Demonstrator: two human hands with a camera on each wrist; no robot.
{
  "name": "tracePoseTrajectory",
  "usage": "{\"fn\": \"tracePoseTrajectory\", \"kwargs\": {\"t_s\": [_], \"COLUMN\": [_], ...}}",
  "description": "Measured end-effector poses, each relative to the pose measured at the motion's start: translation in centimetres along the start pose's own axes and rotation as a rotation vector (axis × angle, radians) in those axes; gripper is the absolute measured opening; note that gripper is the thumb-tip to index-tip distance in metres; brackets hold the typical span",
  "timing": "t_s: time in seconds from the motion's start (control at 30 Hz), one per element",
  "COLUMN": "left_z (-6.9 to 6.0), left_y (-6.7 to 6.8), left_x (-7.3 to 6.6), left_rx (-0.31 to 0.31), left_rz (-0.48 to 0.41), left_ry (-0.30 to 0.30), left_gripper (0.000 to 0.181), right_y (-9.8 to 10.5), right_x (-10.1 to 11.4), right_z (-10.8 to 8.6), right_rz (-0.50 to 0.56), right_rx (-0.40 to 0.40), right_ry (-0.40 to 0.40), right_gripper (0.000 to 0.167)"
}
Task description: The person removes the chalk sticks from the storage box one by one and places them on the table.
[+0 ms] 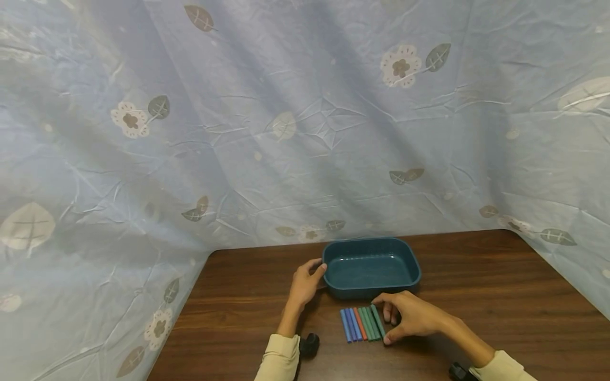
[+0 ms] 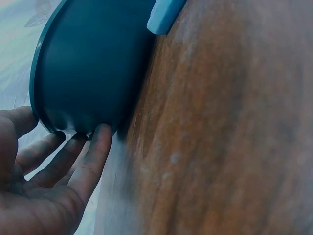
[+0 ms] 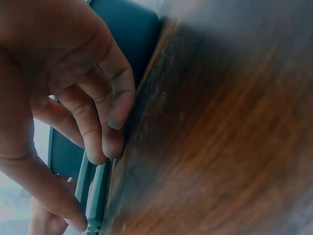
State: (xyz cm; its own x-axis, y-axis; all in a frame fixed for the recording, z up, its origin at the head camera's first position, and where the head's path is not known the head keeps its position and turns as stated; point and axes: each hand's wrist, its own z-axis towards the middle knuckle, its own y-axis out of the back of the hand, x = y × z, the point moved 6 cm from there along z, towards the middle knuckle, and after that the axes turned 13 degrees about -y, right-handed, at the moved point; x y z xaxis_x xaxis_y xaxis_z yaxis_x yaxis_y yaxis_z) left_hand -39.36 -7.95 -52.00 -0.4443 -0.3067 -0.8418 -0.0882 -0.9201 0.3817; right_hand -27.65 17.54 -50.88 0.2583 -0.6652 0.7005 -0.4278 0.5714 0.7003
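A row of thin coloured sticks lies on the table: several blue sticks (image 1: 350, 325), a red stick (image 1: 360, 324) and several green sticks (image 1: 369, 323). My right hand (image 1: 413, 316) pinches the rightmost green stick (image 1: 378, 321) by its ends, between thumb and finger. That stick sits slightly askew from its neighbours; the right wrist view shows it (image 3: 83, 183) just above another green one (image 3: 98, 193). Behind the row stands a teal rectangular dish (image 1: 371, 291), with nothing in it. My left hand (image 1: 305, 281) rests its fingertips against the dish's left side, thumb at the rim.
Dark wood-grain table (image 1: 248, 307) extends on both sides of the dish and sticks. A pale blue curtain (image 1: 295, 132) with leaf and flower prints hangs behind and along the sides. Dark wrist cameras (image 1: 310, 345) are strapped near the sleeves.
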Motion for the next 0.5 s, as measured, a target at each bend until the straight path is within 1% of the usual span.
{"fn": "tracePoseTrajectory", "kwargs": {"t_s": [0.33,0.5], "left_z": [-0.10,-0.16], "left_y": [-0.04,-0.05], "left_x": [-0.20,-0.20], "left_rx": [0.005,0.007], "left_rz": [-0.001,0.014], "left_ry": [-0.002,-0.016], "left_gripper": [0.039,0.039], "right_y": [-0.40,-0.62], "right_x": [-0.31,-0.42], "right_z": [0.42,0.56], "right_rz": [-0.006,-0.021], "right_rx": [-0.003,0.007], "right_ry": [-0.030,-0.043], "right_gripper": [0.079,0.079]}}
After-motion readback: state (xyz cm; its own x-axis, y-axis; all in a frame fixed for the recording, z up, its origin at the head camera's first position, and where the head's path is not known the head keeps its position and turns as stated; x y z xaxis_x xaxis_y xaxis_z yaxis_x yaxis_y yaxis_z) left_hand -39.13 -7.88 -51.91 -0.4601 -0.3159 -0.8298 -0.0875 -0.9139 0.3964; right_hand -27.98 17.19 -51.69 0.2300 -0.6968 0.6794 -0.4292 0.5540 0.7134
